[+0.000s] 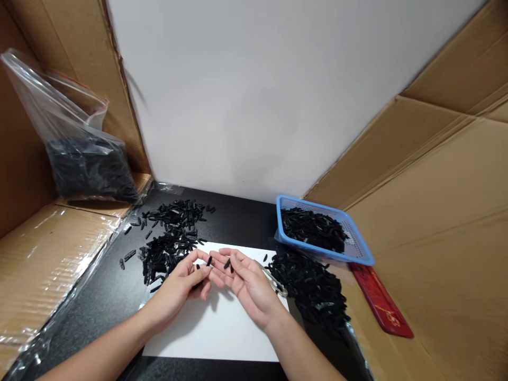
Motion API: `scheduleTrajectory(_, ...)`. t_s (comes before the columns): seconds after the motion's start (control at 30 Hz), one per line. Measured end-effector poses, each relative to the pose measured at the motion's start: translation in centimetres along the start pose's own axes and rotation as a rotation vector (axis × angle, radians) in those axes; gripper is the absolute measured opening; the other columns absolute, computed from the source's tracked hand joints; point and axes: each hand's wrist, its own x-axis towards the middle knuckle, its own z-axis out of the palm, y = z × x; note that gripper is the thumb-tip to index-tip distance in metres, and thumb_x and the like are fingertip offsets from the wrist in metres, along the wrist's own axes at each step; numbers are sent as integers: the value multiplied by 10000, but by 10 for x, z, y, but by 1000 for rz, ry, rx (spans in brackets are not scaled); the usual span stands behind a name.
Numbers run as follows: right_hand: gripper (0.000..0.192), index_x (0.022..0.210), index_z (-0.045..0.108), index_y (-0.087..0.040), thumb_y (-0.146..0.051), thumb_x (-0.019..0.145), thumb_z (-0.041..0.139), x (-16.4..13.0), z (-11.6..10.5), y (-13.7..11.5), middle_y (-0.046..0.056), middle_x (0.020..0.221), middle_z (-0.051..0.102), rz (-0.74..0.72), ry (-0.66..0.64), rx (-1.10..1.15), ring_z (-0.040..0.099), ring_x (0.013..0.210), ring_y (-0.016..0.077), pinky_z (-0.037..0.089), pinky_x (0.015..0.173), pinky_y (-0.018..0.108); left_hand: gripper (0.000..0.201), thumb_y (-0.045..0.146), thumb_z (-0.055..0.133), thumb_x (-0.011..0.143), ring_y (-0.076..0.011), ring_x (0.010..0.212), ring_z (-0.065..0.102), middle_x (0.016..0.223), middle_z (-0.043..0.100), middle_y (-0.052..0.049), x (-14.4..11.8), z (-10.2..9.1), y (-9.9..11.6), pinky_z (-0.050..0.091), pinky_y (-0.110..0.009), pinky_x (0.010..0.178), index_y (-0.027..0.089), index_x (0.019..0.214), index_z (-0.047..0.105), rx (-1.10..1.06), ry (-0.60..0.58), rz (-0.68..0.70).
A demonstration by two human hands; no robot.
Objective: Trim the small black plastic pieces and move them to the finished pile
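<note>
My left hand [183, 281] and my right hand [246, 280] meet fingertip to fingertip above a white sheet [222, 330] on a black tabletop. A small black plastic piece [209, 261] is pinched between the fingers of my left hand. My right palm faces up with two small black pieces [228, 265] lying on its fingers. A heap of the same black pieces [169, 243] lies left of the hands, and another heap [313, 288] lies to the right.
A blue perforated basket [357, 248] with black pieces stands at the right rear. A clear bag [79, 153] of black pieces leans at the left on cardboard. A red flat packet [381, 301] lies right. Cardboard walls enclose both sides.
</note>
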Motion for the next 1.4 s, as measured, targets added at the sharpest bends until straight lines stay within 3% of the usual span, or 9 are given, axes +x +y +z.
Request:
scheduleTrajectory(0.2, 374, 957, 652, -103, -454, 830, 670, 1, 2, -2, 193, 1074, 722, 28, 33, 63, 631, 1122, 287, 409, 1037, 465, 198, 387, 574, 849, -87, 488, 366, 589, 580, 41, 2, -2, -4, 210, -218, 507, 192, 874, 551, 19, -6, -2)
scheduleTrajectory(0.53, 233, 964, 640, -143, -224, 776, 751, 0, -1, 0, 140, 1100, 712, 33, -13, 13, 625, 1116, 251, 418, 1009, 416, 188, 370, 574, 850, -81, 493, 377, 722, 662, 0, 2, -3, -5, 193, -231, 505, 186, 874, 546, 7, -13, 7)
scheduleTrajectory(0.67, 232, 926, 680, -135, -257, 747, 761, 1, -2, 2, 90, 935, 710, 1, 39, -54, 651, 906, 188, 467, 857, 313, 206, 377, 586, 846, -90, 472, 361, 564, 608, 32, 2, -2, -7, 188, -229, 496, 191, 789, 519, -6, -19, -2)
scheduleTrajectory(0.77, 256, 893, 710, -133, -349, 761, 744, 1, 0, 4, 5, 712, 615, -47, 108, -205, 531, 644, 105, 420, 643, 224, 243, 386, 612, 829, -89, 455, 359, 574, 656, 14, 2, -1, -7, 176, -228, 486, 203, 754, 473, -21, -36, -10)
scheduleTrajectory(0.87, 295, 880, 717, -150, -405, 738, 757, -1, 4, 8, -28, 643, 542, -63, 119, -338, 405, 556, 91, 328, 542, 222, 280, 394, 629, 818, -84, 451, 385, 663, 721, -28, 2, 2, -6, 167, -227, 479, 210, 742, 433, -16, -60, -19)
scheduleTrajectory(1.07, 273, 697, 684, -155, -404, 681, 797, 0, 5, 13, -28, 597, 518, -81, 113, -326, 322, 517, 91, 243, 510, 246, 288, 441, 620, 833, -78, 469, 390, 674, 700, -13, -1, 4, -5, 177, -226, 483, 200, 779, 472, 20, -128, -45)
scheduleTrajectory(1.23, 300, 765, 734, -147, -402, 638, 828, 2, 0, 7, -29, 588, 488, -72, 165, -243, 321, 529, 88, 238, 515, 243, 236, 381, 658, 813, -92, 592, 457, 801, 677, -10, -2, 2, -3, 328, -225, 595, 187, 909, 566, -115, -67, -75)
scheduleTrajectory(1.4, 324, 814, 755, -143, -392, 627, 843, 3, -3, 4, -21, 617, 473, -39, 155, -135, 326, 549, 88, 259, 514, 231, 327, 427, 670, 798, -79, 523, 407, 776, 694, -25, 0, 0, -5, 266, -215, 527, 185, 983, 552, -121, -53, -65)
